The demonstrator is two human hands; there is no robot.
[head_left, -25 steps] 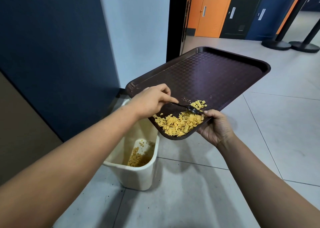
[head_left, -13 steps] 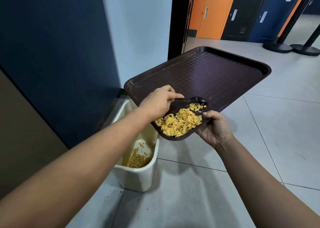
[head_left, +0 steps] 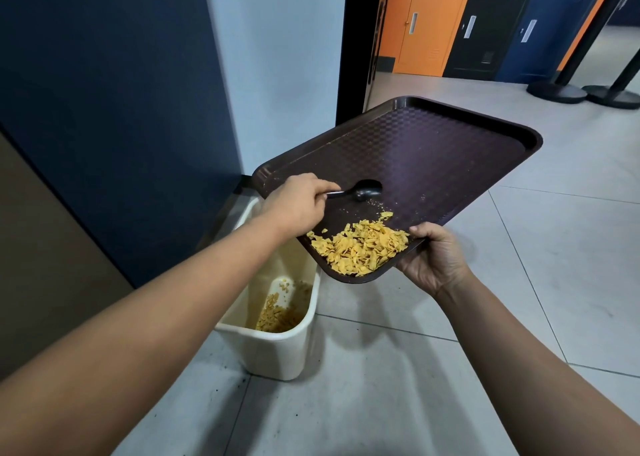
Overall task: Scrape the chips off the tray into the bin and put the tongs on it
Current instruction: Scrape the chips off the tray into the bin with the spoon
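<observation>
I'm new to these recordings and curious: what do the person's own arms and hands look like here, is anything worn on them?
Both forearms are bare right up to the picture's edge, with no sleeve in sight. The left hand and right hand are bare too: no gloves, and no rings, watch or wristband that I can see. No cables or markings show on either arm.

Pale grey tiled floor (head_left: 571,265) with dark grout lines, speckled with dark crumbs at lower centre. Cream bin (head_left: 277,355) standing on it at centre left, against the wall. Two round black post bases (head_left: 585,93) resting at upper right.
</observation>
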